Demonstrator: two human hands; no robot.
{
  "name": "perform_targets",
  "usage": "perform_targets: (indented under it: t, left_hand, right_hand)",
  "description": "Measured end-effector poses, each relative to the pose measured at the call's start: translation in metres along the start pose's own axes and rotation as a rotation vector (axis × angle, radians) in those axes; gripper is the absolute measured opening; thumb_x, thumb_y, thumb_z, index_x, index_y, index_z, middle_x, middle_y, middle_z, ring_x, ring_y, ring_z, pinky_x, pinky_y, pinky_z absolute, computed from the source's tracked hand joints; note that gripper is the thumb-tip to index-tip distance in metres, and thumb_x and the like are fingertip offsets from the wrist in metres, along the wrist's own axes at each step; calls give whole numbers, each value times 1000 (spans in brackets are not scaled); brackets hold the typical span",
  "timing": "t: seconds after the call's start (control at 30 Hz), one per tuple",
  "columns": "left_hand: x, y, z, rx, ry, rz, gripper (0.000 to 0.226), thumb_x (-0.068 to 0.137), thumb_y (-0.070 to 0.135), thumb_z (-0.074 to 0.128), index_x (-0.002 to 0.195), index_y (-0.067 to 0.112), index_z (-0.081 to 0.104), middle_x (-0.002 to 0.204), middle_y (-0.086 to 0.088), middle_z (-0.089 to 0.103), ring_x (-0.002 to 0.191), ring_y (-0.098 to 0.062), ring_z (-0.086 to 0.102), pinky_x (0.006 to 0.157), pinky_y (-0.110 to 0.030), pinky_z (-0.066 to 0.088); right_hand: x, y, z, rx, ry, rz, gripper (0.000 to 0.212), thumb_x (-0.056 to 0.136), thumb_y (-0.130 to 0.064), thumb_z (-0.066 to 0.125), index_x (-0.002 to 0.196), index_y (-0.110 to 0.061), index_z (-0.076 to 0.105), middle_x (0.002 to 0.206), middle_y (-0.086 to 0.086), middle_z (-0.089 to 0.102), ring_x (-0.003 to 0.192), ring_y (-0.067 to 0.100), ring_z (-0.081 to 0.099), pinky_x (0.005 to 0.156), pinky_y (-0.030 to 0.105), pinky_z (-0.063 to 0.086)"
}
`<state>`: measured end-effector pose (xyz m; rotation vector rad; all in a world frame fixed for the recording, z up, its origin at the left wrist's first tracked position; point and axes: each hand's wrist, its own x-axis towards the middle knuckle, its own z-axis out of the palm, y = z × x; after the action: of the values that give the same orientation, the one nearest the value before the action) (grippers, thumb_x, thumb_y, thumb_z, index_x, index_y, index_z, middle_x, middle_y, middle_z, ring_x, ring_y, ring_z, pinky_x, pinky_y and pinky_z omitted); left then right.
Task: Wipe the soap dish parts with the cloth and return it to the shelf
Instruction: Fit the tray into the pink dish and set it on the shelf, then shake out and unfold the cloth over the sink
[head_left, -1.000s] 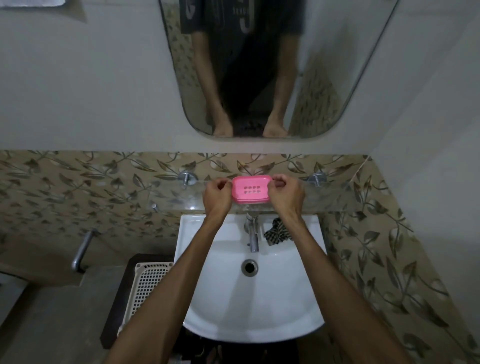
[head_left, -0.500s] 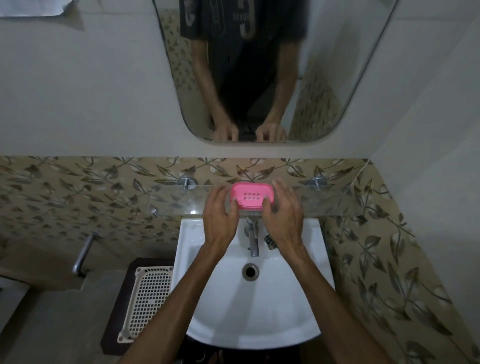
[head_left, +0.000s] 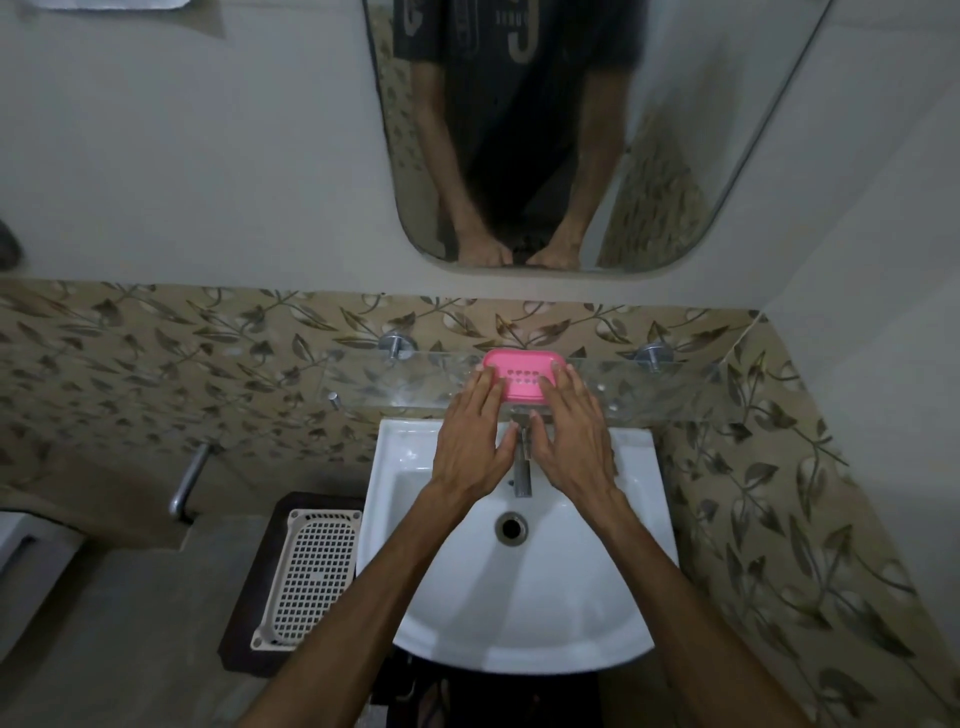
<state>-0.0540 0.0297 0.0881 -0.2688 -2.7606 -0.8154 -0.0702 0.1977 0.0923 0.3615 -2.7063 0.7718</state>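
Pink soap dish (head_left: 522, 375) sits on the glass shelf (head_left: 675, 387) above the sink (head_left: 597, 597). Left hand (head_left: 475, 441) and right hand (head_left: 571, 439) lie flat-fingered against its ends, gripping nothing. Return step appears complete; next, judged, simply withdraw both hands without nudging it

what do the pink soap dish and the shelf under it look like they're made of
Soap dish: likely plastic, with an even opaque pink colour, a smooth moulded rim and punched drain holes. Shelf: looks like clear glass, since the leaf tiles show through it, on shiny metal pegs; clear acrylic can't be excluded.
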Motion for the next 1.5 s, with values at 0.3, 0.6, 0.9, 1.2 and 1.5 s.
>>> perform_targets:
  t: [0.3,0.6,0.9,1.2,1.5]
  left_hand:
    - [-13,11,-20,-155,219,55,57,97,14,65,152,6,50,162,-15,45,151,-31,40,123,-47,34]
    - [-131,30,10,-387,319,-238,21,88,0,57,102,10,70,109,0,65,109,-21,64,91,-43,53]
    - [-188,34,27,-434,119,-413,27,84,-1,59,93,21,71,100,11,67,95,-16,68,78,-36,55]
    - [-160,37,32,-486,45,-453,27,82,3,59,93,24,71,99,13,69,88,-11,67,76,-42,56]
    - [-82,85,46,-786,-436,-311,96,72,36,93,151,37,39,144,11,56,120,-14,64,91,-29,58]
  right_hand:
    - [-46,12,-9,284,489,313,24,97,-15,60,111,-11,79,106,5,79,102,18,73,89,24,57]
    - [-47,79,22,242,-27,876,30,94,-12,74,121,-2,73,121,21,75,116,42,68,94,43,55]
    - [-16,103,53,-37,-199,664,32,93,-12,67,123,-2,73,126,22,71,120,39,65,98,41,53]
    - [-56,97,10,776,242,868,14,93,5,72,98,-8,74,90,1,79,82,7,73,76,26,58]
    - [-80,34,-64,1159,39,855,8,94,-24,77,101,-22,80,99,4,81,91,17,77,69,27,61]
